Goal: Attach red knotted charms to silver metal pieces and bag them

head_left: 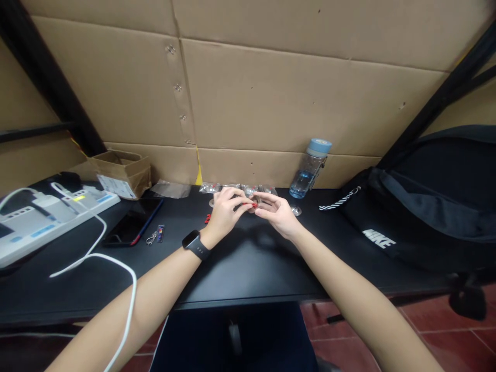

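Observation:
My left hand (228,211), with a dark watch on its wrist, pinches a small red piece (254,205) above the table. Facing it, my right hand (278,213) curls its fingers round a small clear, rounded part (259,202), mostly hidden by the fingers. The two hands meet at the red piece. More small red pieces (207,219) lie on the table beside my left wrist. A clear dome-like part (296,211) rests just right of my right hand. Behind both hands is a row of clear plastic packets (251,190) with red bits inside.
A blue-capped water bottle (310,168) stands behind at right, near a black backpack (422,206). To the left are a phone (134,222), a keychain (156,235), an opened cardboard box (123,173) and a power strip (58,222). A white cable (129,299) crosses over my left forearm.

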Demonstrator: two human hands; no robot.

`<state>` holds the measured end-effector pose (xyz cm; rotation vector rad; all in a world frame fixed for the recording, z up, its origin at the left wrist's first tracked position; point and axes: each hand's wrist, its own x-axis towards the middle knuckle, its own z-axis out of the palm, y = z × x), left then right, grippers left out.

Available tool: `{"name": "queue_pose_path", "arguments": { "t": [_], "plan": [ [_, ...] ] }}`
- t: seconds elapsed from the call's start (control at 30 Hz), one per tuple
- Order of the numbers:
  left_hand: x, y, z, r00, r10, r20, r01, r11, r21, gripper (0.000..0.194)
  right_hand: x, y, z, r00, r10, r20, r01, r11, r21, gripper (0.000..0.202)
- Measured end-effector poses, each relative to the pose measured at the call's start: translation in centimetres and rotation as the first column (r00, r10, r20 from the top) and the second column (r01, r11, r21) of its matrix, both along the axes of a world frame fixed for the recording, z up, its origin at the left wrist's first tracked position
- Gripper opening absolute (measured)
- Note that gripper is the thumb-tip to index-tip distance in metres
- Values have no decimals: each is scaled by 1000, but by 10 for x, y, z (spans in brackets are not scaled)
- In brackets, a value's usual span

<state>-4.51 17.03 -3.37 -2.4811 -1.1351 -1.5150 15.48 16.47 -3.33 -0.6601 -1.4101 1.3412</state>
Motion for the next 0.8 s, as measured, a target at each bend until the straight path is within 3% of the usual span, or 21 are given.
{"name": "queue_pose_path", "arguments": {
  "t": [0.13,0.47,0.57,0.63,0.8],
  "plan": [
    [0,-2,2,1000,2,-27,-1,1000,23,13,0,-1,2,999,8,38,-8,1000,-2,58],
    [5,-16,8,939,145,-312,-128,989,74,12,-3,-1,-2,992,-62,113,56,997,57,60],
    [6,-15,6,942,150,-300,-132,988,82,12,-6,-1,-4,984,-141,104,133,988,84,59],
    [6,-13,4,955,140,-263,-128,990,60,10,-8,0,-5,980,-172,98,163,982,93,48],
    [6,-8,2,981,114,-157,-119,993,-23,6,-4,5,-5,974,-110,196,78,983,165,26]
  ]
}}
